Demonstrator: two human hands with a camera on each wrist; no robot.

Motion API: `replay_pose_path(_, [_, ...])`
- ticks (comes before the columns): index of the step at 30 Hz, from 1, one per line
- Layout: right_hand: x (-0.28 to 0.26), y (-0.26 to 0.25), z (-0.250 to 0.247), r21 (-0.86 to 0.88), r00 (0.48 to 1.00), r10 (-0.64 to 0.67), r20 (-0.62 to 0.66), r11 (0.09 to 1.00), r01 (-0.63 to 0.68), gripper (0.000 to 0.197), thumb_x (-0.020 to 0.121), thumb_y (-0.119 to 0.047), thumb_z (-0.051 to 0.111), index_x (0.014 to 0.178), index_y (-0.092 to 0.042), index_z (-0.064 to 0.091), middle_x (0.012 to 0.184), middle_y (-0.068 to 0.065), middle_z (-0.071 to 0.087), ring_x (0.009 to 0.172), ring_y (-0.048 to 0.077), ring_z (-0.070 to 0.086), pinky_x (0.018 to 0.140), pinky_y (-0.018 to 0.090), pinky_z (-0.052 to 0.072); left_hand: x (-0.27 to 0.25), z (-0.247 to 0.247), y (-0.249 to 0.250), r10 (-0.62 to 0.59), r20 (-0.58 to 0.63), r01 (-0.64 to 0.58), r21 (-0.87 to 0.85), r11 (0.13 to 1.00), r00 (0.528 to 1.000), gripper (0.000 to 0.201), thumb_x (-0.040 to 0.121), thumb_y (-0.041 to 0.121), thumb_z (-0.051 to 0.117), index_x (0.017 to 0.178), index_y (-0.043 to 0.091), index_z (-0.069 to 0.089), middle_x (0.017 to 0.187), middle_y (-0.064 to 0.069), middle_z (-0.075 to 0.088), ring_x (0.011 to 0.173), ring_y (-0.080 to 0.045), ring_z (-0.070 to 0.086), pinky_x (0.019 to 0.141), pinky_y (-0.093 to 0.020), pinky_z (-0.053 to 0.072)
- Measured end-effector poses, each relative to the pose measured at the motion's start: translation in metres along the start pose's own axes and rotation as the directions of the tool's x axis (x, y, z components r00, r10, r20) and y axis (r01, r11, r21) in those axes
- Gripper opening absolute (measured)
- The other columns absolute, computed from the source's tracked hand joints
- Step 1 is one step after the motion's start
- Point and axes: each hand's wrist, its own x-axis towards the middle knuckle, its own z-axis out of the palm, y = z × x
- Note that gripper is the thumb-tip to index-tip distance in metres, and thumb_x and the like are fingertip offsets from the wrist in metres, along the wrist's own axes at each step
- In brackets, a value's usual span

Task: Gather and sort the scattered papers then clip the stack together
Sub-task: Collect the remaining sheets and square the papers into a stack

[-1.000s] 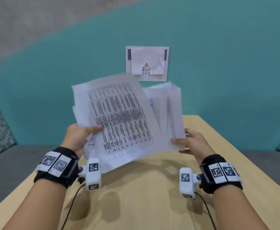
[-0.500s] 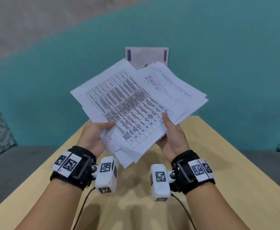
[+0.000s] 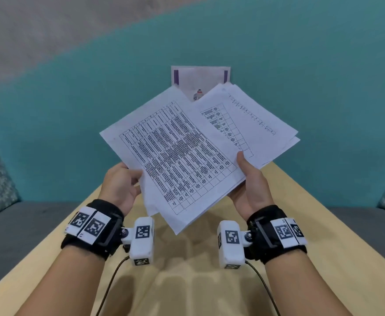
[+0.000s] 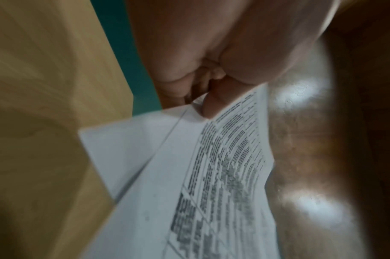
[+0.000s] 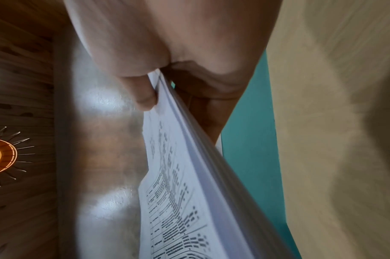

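Head view: both hands hold the papers (image 3: 187, 156) up above the counter (image 3: 301, 224), left hand (image 3: 120, 185) pinching one edge, right hand (image 3: 250, 185) thumb clamped on top, sheets fanned, likely for squaring before clipping

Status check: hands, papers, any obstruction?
Left hand and right hand both pinch the papers. Sheets fanned, not squared, held above the table. No clip in view.
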Motion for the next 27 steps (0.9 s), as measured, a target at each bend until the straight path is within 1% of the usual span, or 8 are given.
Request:
replay_pose_path(3, [-0.002, -0.003, 0.002, 0.017, 0.999, -0.001, 0.036, 1.0, 0.0, 0.037, 0.1, -0.036, 0.057, 0.132, -0.018, 0.065, 0.122, 0.006, 0.074, 0.115, 0.027, 0.069, 0.102, 0.05, 0.052, 0.002, -0.002, -0.001, 0.069, -0.056, -0.063, 0.098, 0.993, 0.996, 0.047, 0.098, -0.016, 0.039, 0.098, 0.017, 0.073, 0.1, 0.0, 0.078, 0.079, -0.013, 0.074, 0.061, -0.027, 0.06])
replay_pose_path(5, [-0.004, -0.004, 0.005, 0.004, 0.999, -0.004, 0.049, 1.0, 0.004, 0.037, 0.1, -0.037, 0.058, 0.13, -0.018, 0.065, 0.121, 0.006, 0.074, 0.114, 0.028, 0.069, 0.1, 0.05, 0.053, 0.003, -0.005, -0.001, 0.093, -0.08, -0.085, 0.108, 0.991, 0.992, 0.044, 0.098, -0.013, 0.043, 0.1, 0.017, 0.075, 0.101, 0.001, 0.078, 0.074, -0.01, 0.074, 0.058, -0.024, 0.059])
replay_pose_path(9, [-0.005, -0.002, 0.009, -0.044, 0.998, -0.011, 0.062, 0.999, 0.014, 0.039, 0.097, -0.038, 0.061, 0.129, -0.016, 0.065, 0.118, 0.007, 0.075, 0.11, 0.027, 0.072, 0.09, 0.046, 0.058, 0.004, -0.01, 0.001, 0.15, -0.13, -0.138, 0.093, 0.986, 0.98, 0.023, 0.096, 0.003, 0.067, 0.109, 0.02, 0.075, 0.102, 0.006, 0.079, 0.084, -0.015, 0.074, 0.064, -0.029, 0.058])
replay_pose_path(11, [-0.005, -0.001, 0.01, -0.076, 0.998, -0.014, 0.061, 0.997, 0.019, 0.04, 0.096, -0.039, 0.063, 0.128, -0.015, 0.065, 0.116, 0.007, 0.076, 0.107, 0.026, 0.073, 0.087, 0.044, 0.059, 0.005, -0.012, 0.0, 0.199, -0.191, -0.181, 0.109, 0.977, 0.961, 0.024, 0.09, -0.002, 0.074, 0.104, 0.018, 0.076, 0.1, 0.003, 0.08, 0.084, -0.018, 0.075, 0.065, -0.029, 0.06])
replay_pose_path(13, [-0.003, 0.0, 0.009, -0.105, 0.998, -0.021, 0.052, 0.994, 0.026, 0.041, 0.094, -0.038, 0.064, 0.128, -0.014, 0.065, 0.115, 0.006, 0.076, 0.107, 0.026, 0.073, 0.086, 0.043, 0.06, 0.008, -0.014, -0.001, 0.231, -0.25, -0.208, 0.118, 0.971, 0.94, 0.029, 0.087, -0.007, 0.073, 0.104, 0.015, 0.076, 0.099, -0.001, 0.079, 0.085, -0.02, 0.075, 0.07, -0.03, 0.062])
replay_pose_path(18, [-0.002, -0.001, 0.007, -0.135, 0.997, -0.02, 0.072, 0.99, 0.029, 0.04, 0.095, -0.037, 0.064, 0.128, -0.015, 0.065, 0.117, 0.006, 0.076, 0.108, 0.025, 0.072, 0.083, 0.041, 0.061, 0.014, -0.017, -0.001, 0.236, -0.296, -0.206, 0.13, 0.97, 0.926, 0.03, 0.092, -0.005, 0.069, 0.114, 0.016, 0.076, 0.1, -0.003, 0.077, 0.097, -0.025, 0.074, 0.095, -0.043, 0.06])
replay_pose_path(23, [-0.002, -0.001, 0.006, -0.132, 0.998, 0.011, 0.068, 0.991, -0.002, 0.038, 0.096, -0.04, 0.062, 0.124, -0.015, 0.067, 0.115, 0.005, 0.076, 0.107, 0.024, 0.073, 0.09, 0.044, 0.058, 0.022, -0.022, -0.005, 0.21, -0.33, -0.182, 0.113, 0.977, 0.92, 0.037, 0.093, -0.005, 0.066, 0.121, 0.018, 0.058, 0.103, 0.0, 0.074, 0.098, -0.023, 0.073, 0.096, -0.046, 0.06])
replay_pose_path(27, [-0.002, -0.004, 0.002, -0.098, 0.996, 0.06, 0.071, 0.994, -0.053, 0.038, 0.098, -0.04, 0.06, 0.126, -0.015, 0.067, 0.118, 0.006, 0.075, 0.111, 0.025, 0.071, 0.095, 0.045, 0.055, 0.022, -0.021, -0.006, 0.162, -0.249, -0.145, 0.086, 0.986, 0.955, 0.029, 0.099, -0.008, 0.055, 0.113, 0.014, 0.067, 0.115, -0.006, 0.074, 0.099, -0.024, 0.071, 0.091, -0.043, 0.059])
